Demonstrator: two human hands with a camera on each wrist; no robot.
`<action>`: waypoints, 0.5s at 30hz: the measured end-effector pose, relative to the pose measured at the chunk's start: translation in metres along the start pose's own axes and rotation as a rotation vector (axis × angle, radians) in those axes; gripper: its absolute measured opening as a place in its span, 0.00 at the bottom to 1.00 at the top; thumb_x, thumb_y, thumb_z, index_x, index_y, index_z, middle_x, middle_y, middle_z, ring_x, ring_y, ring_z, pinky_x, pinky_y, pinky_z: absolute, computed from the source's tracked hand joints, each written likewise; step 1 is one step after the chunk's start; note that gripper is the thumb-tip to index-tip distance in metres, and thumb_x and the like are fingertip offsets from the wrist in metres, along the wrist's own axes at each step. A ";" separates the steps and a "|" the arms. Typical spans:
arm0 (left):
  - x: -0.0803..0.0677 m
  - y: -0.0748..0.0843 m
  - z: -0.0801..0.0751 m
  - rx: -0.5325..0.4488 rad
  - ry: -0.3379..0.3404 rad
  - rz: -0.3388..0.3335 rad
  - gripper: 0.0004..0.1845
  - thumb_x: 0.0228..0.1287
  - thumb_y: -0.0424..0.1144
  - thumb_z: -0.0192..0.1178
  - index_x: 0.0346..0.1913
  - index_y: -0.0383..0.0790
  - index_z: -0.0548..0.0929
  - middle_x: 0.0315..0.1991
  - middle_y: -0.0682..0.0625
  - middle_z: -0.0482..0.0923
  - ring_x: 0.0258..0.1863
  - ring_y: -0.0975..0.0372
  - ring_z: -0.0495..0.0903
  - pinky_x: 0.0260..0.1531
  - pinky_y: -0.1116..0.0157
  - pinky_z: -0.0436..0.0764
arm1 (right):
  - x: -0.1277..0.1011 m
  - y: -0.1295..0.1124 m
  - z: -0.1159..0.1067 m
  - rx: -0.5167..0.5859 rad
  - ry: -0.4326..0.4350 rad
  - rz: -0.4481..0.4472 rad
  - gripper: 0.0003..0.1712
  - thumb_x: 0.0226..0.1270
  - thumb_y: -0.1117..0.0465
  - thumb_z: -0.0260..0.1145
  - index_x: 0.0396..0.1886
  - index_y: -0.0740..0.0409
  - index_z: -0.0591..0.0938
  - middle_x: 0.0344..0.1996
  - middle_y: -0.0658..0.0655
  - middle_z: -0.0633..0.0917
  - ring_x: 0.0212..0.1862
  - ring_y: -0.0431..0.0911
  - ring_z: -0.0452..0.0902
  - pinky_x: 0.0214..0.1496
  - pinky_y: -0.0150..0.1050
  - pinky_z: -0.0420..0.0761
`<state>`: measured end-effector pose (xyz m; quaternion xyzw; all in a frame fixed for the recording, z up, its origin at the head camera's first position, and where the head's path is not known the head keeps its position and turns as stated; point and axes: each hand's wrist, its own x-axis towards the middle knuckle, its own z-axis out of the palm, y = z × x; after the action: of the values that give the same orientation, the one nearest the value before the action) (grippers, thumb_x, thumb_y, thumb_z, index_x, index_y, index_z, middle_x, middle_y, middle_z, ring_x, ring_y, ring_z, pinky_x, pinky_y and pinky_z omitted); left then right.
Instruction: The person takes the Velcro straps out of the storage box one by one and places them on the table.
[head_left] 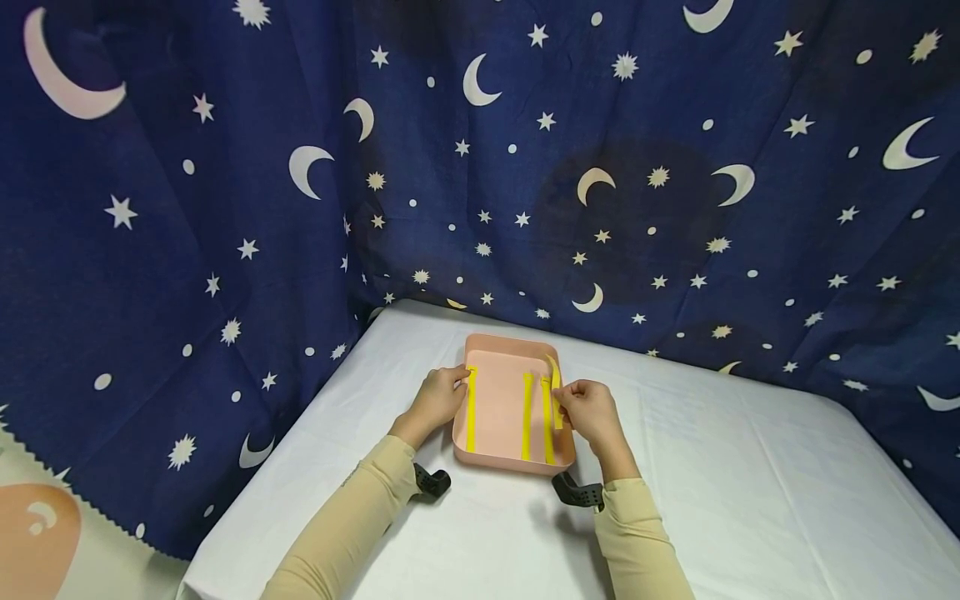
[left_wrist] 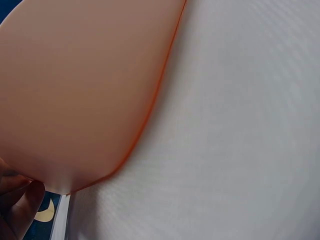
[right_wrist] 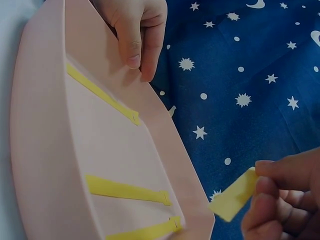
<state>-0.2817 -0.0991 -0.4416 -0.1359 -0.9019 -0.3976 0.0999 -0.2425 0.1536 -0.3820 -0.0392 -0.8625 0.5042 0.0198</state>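
Note:
A shallow pink tray with rounded corners sits on the table. Several flat yellow strips lie lengthwise inside it: one strip by the left wall, another strip right of the middle, and a further strip near the right wall. My left hand holds the tray's left rim, thumb toward the inside. Between thumb and fingers, my right hand pinches a loose yellow strip at the right rim. Notched ends show on the lying strips in the right wrist view. The strips' material is unclear.
A white cloth covers the table. Behind and to the left hangs a dark blue curtain with moons and stars. Black wrist mounts sit below both hands, close to the tray's near edge.

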 end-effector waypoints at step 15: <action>0.000 0.000 0.000 0.011 0.002 0.000 0.17 0.72 0.30 0.56 0.60 0.31 0.81 0.64 0.37 0.76 0.66 0.48 0.75 0.65 0.53 0.77 | 0.001 0.002 -0.001 -0.002 0.008 0.000 0.11 0.73 0.63 0.61 0.33 0.68 0.80 0.19 0.53 0.79 0.21 0.43 0.73 0.22 0.33 0.74</action>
<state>-0.2819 -0.0991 -0.4422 -0.1352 -0.9040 -0.3925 0.1017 -0.2437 0.1554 -0.3834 -0.0410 -0.8629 0.5031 0.0231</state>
